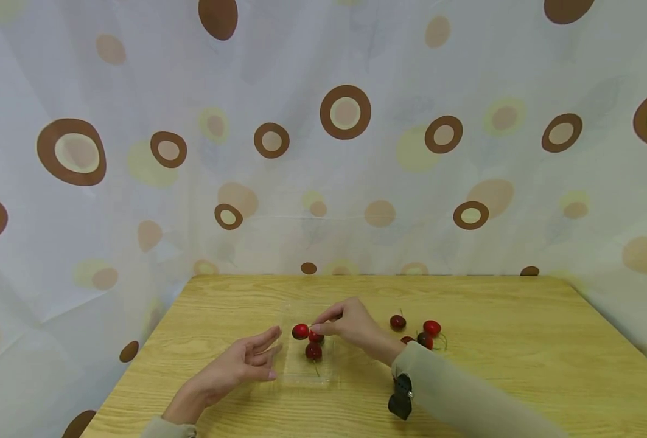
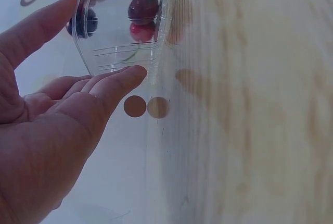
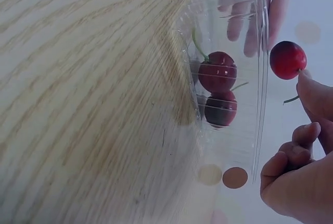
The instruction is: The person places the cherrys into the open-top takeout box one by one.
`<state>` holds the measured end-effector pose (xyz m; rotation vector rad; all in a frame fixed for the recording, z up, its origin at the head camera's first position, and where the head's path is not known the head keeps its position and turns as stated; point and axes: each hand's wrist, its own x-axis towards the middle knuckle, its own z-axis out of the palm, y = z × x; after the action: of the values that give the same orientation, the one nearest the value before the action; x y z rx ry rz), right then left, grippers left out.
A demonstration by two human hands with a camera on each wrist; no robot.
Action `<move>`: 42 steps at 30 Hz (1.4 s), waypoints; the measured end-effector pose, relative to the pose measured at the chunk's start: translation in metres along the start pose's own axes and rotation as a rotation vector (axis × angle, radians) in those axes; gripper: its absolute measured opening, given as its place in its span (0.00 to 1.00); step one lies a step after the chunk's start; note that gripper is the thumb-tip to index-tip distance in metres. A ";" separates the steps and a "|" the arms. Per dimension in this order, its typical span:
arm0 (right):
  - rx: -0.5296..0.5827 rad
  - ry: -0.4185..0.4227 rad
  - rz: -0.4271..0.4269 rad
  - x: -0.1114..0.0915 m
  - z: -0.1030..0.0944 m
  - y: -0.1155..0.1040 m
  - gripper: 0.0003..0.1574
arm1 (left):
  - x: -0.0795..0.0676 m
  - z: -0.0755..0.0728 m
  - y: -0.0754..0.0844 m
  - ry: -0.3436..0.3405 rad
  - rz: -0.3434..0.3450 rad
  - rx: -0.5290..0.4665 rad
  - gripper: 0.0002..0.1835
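Over a clear plastic box (image 1: 294, 371), my right hand (image 1: 358, 328) pinches a red cherry (image 3: 287, 60) at its stem end between thumb and finger. Inside the box lie two dark red cherries, a nearer one (image 1: 313, 351) with its green stem toward me and another (image 3: 221, 109) close against it. My left hand (image 1: 241, 364) is at the box's left side, palm turned toward it, fingers extended and holding nothing. In the left wrist view its fingertips (image 2: 136, 73) are right by the box wall. The right hand's other fingers are curled in.
Several loose cherries (image 1: 431, 328) with stems lie on the wooden table (image 1: 509, 365) to the right of the box, partly behind the right forearm. A black bow-shaped piece (image 1: 401, 398) hangs at the right sleeve. Behind the table's back edge hangs a dotted curtain (image 1: 389, 182).
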<state>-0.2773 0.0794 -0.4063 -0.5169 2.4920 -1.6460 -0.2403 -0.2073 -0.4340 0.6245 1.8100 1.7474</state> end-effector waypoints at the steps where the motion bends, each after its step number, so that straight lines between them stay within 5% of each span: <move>1: -0.009 0.003 -0.005 0.001 0.002 0.000 0.06 | 0.000 0.000 0.000 0.000 0.000 0.003 0.48; 32: -0.119 0.044 -0.046 0.012 0.026 -0.005 0.03 | -0.001 0.001 0.002 0.001 -0.003 0.011 0.48; 42: -0.124 0.038 -0.033 0.004 0.010 -0.007 0.11 | 0.000 -0.001 0.000 -0.003 -0.009 0.007 0.48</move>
<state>-0.2774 0.0671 -0.4038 -0.5477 2.6392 -1.5334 -0.2408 -0.2080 -0.4336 0.6212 1.8151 1.7337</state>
